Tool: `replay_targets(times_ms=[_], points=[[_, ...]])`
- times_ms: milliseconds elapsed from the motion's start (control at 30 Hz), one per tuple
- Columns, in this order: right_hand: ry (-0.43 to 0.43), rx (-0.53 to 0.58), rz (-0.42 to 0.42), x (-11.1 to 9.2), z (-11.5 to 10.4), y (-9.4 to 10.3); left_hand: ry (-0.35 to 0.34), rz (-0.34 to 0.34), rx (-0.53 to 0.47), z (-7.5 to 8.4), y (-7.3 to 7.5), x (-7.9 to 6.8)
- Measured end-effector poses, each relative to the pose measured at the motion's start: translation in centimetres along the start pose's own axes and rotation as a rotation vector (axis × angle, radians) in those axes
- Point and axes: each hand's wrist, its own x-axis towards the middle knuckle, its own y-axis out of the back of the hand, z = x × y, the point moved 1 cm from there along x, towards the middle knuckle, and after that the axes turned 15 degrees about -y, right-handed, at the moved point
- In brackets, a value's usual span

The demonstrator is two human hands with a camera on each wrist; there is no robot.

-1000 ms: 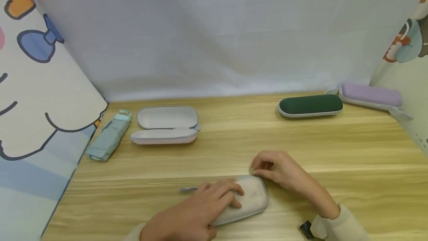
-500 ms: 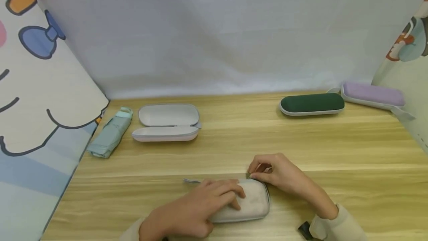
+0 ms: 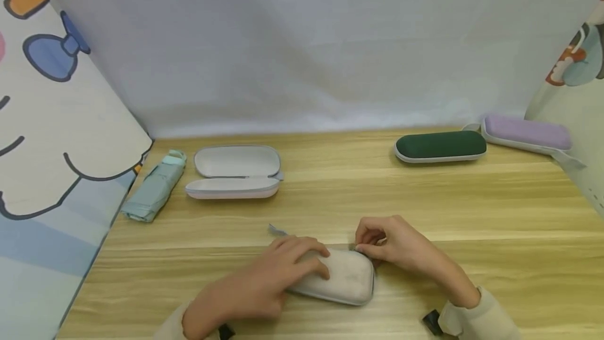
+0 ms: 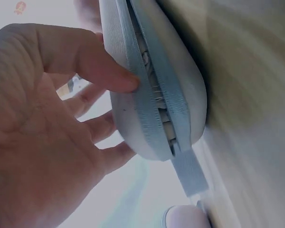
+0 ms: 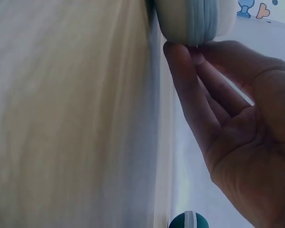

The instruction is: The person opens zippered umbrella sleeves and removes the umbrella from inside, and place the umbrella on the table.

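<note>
White case (image 3: 346, 277) on worktop (image 3: 424, 193). Head: strap (image 3: 276, 230) end swung farther from person vs half second ago. Left hand (image 3: 273, 275) fingers clamped over case, shifted left; right hand (image 3: 384, 238) fingertips together at far right corner, roughly same spot. Left wrist: thumb on zip band (image 4: 147, 114), zip gaping up to strap. Right wrist: thumb, forefinger pinching case end.
</note>
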Motion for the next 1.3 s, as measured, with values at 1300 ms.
replay_targets(times_ms=[1300], points=[[0.168,0.015,-0.269,-0.6,-1.5,-2.6,0.42,0.247,-0.176,-2.4,0.6,-0.4]])
